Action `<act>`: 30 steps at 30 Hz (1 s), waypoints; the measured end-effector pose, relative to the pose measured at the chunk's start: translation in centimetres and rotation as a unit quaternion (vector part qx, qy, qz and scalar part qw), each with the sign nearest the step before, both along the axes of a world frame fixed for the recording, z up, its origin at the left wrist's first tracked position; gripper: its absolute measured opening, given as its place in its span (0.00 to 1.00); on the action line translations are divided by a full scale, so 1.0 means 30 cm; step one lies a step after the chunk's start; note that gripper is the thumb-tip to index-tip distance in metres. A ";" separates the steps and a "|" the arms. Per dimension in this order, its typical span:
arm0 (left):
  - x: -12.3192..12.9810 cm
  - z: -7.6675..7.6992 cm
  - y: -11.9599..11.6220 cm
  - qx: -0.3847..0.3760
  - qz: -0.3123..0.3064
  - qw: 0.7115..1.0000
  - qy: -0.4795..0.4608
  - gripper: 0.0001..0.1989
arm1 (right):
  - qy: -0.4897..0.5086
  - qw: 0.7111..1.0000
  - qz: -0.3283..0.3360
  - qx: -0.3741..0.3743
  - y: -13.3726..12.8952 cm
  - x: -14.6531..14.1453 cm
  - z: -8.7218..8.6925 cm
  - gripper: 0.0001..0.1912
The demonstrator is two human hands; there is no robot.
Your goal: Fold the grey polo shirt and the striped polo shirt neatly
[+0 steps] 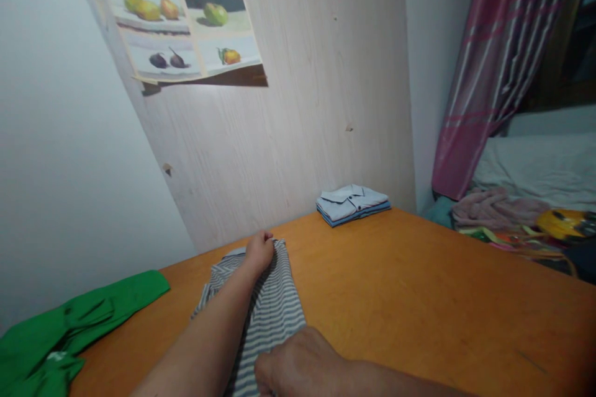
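A grey-and-white striped shirt (278, 304) lies lengthwise on the orange-brown tabletop (395, 310), its collar end away from me and one side folded over in layers. My left hand (261, 251) reaches to the far end and is closed on the fabric close to the collar. Nearer to me, my right hand (302, 363) is curled round the shirt's lower right part; its fingertips are partly hidden beneath the hand. My left forearm covers some of the shirt's left side.
A stack of folded shirts (354, 203) rests against the wall at the back. Green clothing (93, 316) lies at the left edge. A fruit picture sheet (186, 34) hangs on the wall. A pink curtain (493, 74) and a cluttered bed (540, 173) are at the right.
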State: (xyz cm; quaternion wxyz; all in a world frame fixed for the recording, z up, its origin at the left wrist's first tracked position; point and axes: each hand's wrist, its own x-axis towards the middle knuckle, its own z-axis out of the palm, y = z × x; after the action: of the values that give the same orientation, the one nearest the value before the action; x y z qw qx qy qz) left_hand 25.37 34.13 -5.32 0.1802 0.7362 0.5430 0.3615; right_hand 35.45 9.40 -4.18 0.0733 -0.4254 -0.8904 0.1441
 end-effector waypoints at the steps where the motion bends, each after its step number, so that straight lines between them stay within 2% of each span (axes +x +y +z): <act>1: 0.006 0.000 -0.009 0.002 -0.024 1.000 0.011 0.06 | -0.002 1.000 0.000 -0.001 0.001 -0.002 -0.002 0.18; 6: 0.042 -0.017 -0.064 -0.019 -0.159 0.986 0.055 0.08 | -0.013 1.000 0.000 0.004 0.021 -0.012 -0.038 0.21; 10: 0.043 -0.016 -0.078 -0.027 -0.189 0.981 0.043 0.09 | -0.012 1.000 0.006 0.004 0.018 -0.003 -0.033 0.21; 14: 0.008 0.010 -0.070 -0.013 -0.133 0.991 -0.016 0.12 | 0.009 1.000 -0.001 0.014 -0.007 0.011 -0.016 0.19; 17: -0.057 0.041 -0.073 0.001 -0.079 0.994 -0.073 0.14 | 0.035 0.998 -0.016 0.040 -0.027 0.015 -0.021 0.17; 20: -0.167 0.075 -0.090 -0.004 -0.016 0.992 -0.124 0.17 | 0.053 0.996 -0.026 0.066 -0.041 0.018 -0.035 0.16; 24: -0.355 0.109 -0.135 -0.016 0.092 0.979 -0.180 0.18 | 0.066 0.994 -0.038 0.082 -0.052 0.024 -0.047 0.13; 27: -0.477 0.101 -0.186 -0.034 0.152 0.970 -0.186 0.13 | 0.077 0.993 -0.035 0.085 -0.058 0.027 -0.044 0.11; 30: -0.555 0.056 -0.245 -0.077 0.171 0.969 -0.163 0.15 | 0.080 0.993 -0.039 0.084 -0.064 0.027 -0.038 0.10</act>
State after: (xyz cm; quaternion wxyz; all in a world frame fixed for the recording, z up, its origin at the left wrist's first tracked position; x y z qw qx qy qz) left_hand 8.72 26.78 -3.63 0.2581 0.5476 0.6503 0.4589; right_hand 36.26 7.48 -5.31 0.1851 -0.4393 -0.8734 0.0995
